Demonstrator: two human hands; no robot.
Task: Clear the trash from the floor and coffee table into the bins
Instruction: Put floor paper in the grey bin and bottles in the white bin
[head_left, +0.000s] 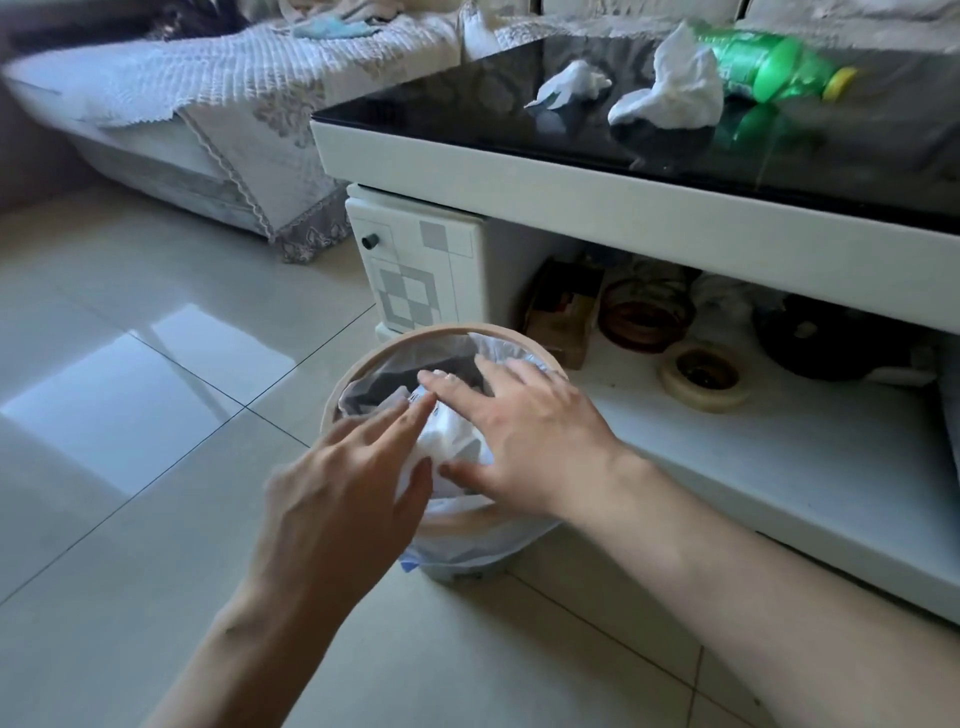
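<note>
Fingers of both hands cover white trash, hiding bin contents.

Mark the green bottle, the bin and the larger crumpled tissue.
green bottle (769, 65), head view, on its body.
bin (363, 358), head view, on its tan rim.
larger crumpled tissue (680, 88), head view, on its middle.

A round bin with a tan rim and a white liner stands on the floor directly under both hands. A crumpled white wrapper sits in its mouth, between the hands and touching their fingers. Well beyond the hands, on the black tabletop, lie a small crumpled tissue, a larger one and a green bottle on its side with a yellow cap.
</note>
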